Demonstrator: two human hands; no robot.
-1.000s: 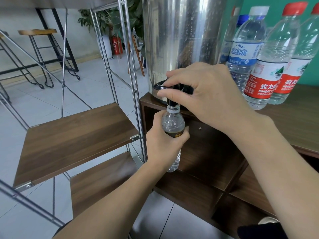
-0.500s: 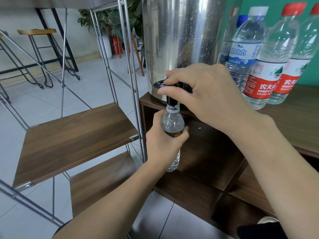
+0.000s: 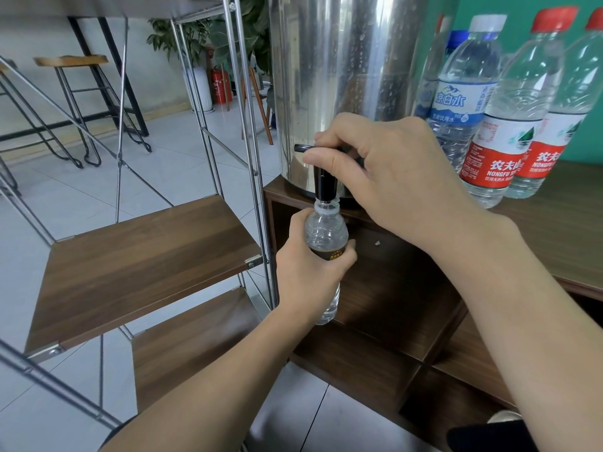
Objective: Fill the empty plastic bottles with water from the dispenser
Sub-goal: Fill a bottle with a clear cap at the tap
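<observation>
— Two hands, both busy. Which one has the bottle?

— The left hand point(image 3: 308, 272). Its fingers point(image 3: 346, 257) are curled round the middle of the small clear bottle point(image 3: 326, 230), covering most of its dark label. It holds the bottle upright, off the front edge of the table point(image 3: 554, 230), with the open neck right under the black spout point(image 3: 324, 185) of the steel dispenser point(image 3: 342, 76).

— Is the neck touching the spout?

— The spout's tip sits at the mouth, perhaps just inside; I cannot tell whether they touch. I cannot see how much water is in the bottle either.

— And the right hand point(image 3: 388, 172)?

— On the tap. Its thumb and forefinger pinch the black lever point(image 3: 301, 147) above the spout, the other fingers bent behind.

— What else is on the table?

— The dispenser stands at the left corner. Just right of it, a group of taller capped bottles: one with a blue and white label point(image 3: 463, 102) and a white cap, and two with red labels point(image 3: 509, 125), red caps, close together.

— To the left?

— A metal rack with wooden shelves point(image 3: 140, 265), beside the table. Beyond it, stools point(image 3: 71, 106) on a tiled floor and a potted plant point(image 3: 192, 44) by the wall.
</observation>
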